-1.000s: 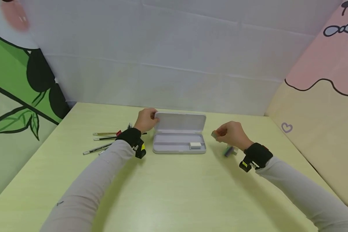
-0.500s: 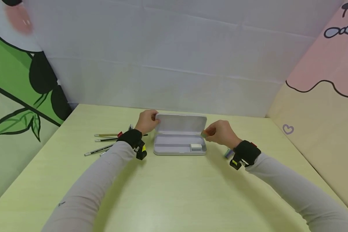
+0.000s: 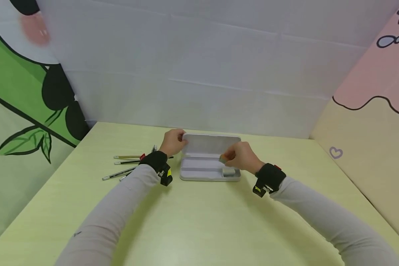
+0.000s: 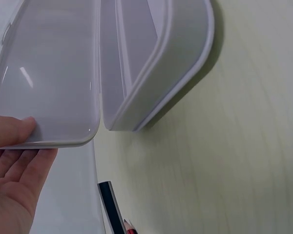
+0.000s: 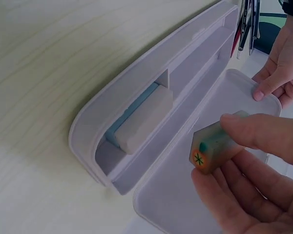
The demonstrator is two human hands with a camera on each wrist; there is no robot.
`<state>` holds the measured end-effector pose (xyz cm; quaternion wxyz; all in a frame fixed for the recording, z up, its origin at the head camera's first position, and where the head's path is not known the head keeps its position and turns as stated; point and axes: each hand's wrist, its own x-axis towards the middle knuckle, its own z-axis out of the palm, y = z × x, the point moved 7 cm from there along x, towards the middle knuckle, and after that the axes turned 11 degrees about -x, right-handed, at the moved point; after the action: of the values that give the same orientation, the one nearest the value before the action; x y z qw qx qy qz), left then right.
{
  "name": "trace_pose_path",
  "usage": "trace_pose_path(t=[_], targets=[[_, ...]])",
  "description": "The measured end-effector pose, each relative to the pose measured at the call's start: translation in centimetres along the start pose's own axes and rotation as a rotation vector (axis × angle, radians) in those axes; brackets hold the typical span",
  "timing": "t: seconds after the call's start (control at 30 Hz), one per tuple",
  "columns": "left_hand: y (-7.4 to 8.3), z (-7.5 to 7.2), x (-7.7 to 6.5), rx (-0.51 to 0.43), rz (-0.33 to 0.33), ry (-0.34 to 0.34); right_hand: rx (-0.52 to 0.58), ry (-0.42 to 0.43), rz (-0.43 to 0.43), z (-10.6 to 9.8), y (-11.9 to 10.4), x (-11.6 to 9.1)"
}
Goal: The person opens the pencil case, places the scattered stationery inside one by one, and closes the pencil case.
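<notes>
The pale pencil case (image 3: 199,174) lies on the table with its lid (image 4: 53,73) raised. My left hand (image 3: 173,142) grips the lid's left edge, thumb on the inner face and fingers behind. Over the case, my right hand (image 3: 243,158) pinches a small translucent block (image 5: 212,151) with an orange and green print between thumb and fingers. Below it, a white eraser (image 5: 146,117) with a blue side sits in the front compartment at the right end. The long rear compartment shows bare in the head view.
Several pencils (image 3: 119,173) lie to the left of the case, partly behind the left wrist. A white cloth wall (image 3: 199,96) rises behind the table (image 3: 199,221), and a printed panel (image 3: 369,155) stands along the right side.
My right hand has moved left from beside the case to above it, carrying the small block. The left hand keeps its grip on the lid, and the view has shifted slightly.
</notes>
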<state>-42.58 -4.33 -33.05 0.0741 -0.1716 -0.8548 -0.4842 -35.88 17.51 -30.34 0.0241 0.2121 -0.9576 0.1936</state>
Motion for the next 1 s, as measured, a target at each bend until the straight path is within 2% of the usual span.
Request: trace_pose_path(t=[0.53, 0.77, 1.0], targets=[[0.5, 0.1, -0.1, 0.009, -0.064, 0.010, 0.013, -0.044, -0.112, 2.6, -2.6, 1.2], [0.6, 0.1, 0.2, 0.014, -0.041, 0.008, -0.122, 0.007, -0.235, 3.4, -4.4, 1.9], [0.5, 0.2, 0.2, 0.032, -0.040, 0.007, -0.092, -0.030, -0.325, 5.0, -6.2, 2.3]])
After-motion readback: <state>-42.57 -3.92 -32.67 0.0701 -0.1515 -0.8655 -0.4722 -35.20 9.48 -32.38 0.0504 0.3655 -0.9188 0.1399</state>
